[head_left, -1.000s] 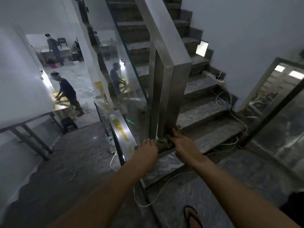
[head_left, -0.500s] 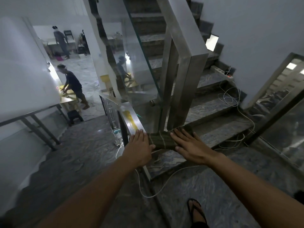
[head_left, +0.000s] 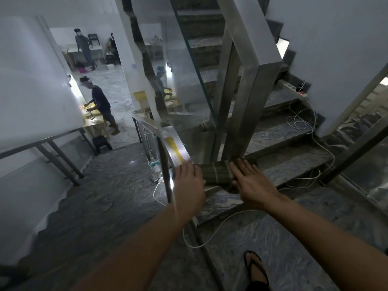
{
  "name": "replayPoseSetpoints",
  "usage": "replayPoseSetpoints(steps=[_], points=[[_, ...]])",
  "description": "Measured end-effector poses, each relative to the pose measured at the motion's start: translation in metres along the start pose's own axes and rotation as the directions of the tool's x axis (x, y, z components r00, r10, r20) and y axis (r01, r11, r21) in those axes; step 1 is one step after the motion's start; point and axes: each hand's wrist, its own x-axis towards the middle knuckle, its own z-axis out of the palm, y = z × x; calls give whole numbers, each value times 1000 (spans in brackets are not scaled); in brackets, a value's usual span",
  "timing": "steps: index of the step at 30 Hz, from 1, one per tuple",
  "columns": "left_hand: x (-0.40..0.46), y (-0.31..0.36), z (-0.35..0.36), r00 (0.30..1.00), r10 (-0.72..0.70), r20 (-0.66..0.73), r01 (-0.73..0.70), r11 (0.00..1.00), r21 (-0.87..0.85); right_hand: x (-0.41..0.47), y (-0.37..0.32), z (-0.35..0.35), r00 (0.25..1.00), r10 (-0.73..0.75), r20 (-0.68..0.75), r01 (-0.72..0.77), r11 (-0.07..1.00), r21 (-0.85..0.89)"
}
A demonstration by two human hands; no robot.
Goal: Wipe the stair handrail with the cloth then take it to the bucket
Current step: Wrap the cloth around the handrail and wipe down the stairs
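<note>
We see the bunched green striped cloth (head_left: 216, 173) now spread flat; both hands, left (head_left: 189, 181) and right (head_left: 252, 183), now flattened.

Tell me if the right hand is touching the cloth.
Touching. The head view shows the right hand lying flat with its fingers overlapping the cloth's right edge, no gap between them.

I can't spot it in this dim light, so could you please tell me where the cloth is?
The cloth lies folded at the head view's centre, on the rail end below the steel post, between the left hand and right hand.
</note>
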Motion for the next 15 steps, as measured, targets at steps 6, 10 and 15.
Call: replayPoseSetpoints(steps=[6, 10, 15], points=[[9, 6, 5, 995, 84, 55, -74, 982, -172, 1, 23, -6, 999, -47, -1, 47, 998, -42], [6, -8, -4, 995, 75, 60, -63, 983, -174, -5, 4, -8, 991, -131, 24, 131, 991, -22], [1, -27, -2, 998, -54, -42, 43, 971, -235, -13, -47, -6, 969, -244, 28, 245, 968, -62]])
